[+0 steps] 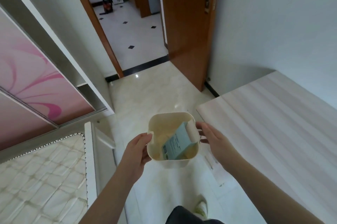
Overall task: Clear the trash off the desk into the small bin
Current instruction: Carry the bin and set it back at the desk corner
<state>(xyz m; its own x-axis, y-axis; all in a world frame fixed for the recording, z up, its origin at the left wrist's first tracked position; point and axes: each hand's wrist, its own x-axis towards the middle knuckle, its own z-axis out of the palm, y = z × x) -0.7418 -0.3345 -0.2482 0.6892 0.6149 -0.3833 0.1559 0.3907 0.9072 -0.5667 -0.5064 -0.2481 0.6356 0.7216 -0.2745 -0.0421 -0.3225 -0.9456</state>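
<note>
The small bin (172, 139), a cream plastic tub with rounded corners and a squarish mouth, is being held above the glossy pale tiled floor (145, 96), just left of the near corner of the desk (273, 123). Its left wall is being gripped by the left hand (138, 149), the fingers curled against the side with the thumb lying at the rim. The right hand (213, 137) is being kept just beside the right wall with its fingers straight and relaxed; whether they are touching the bin cannot be told. Inside the bin a pale blue printed carton (177, 144) is being carried, tilted against the right wall. The desk top is showing a smooth, light wood-grain surface. Left of the bin, a quilted mattress (42, 172) and a pink patterned sliding door (31, 70) are being seen; beyond the bin, a brown wooden door (189, 28) is standing open.
</note>
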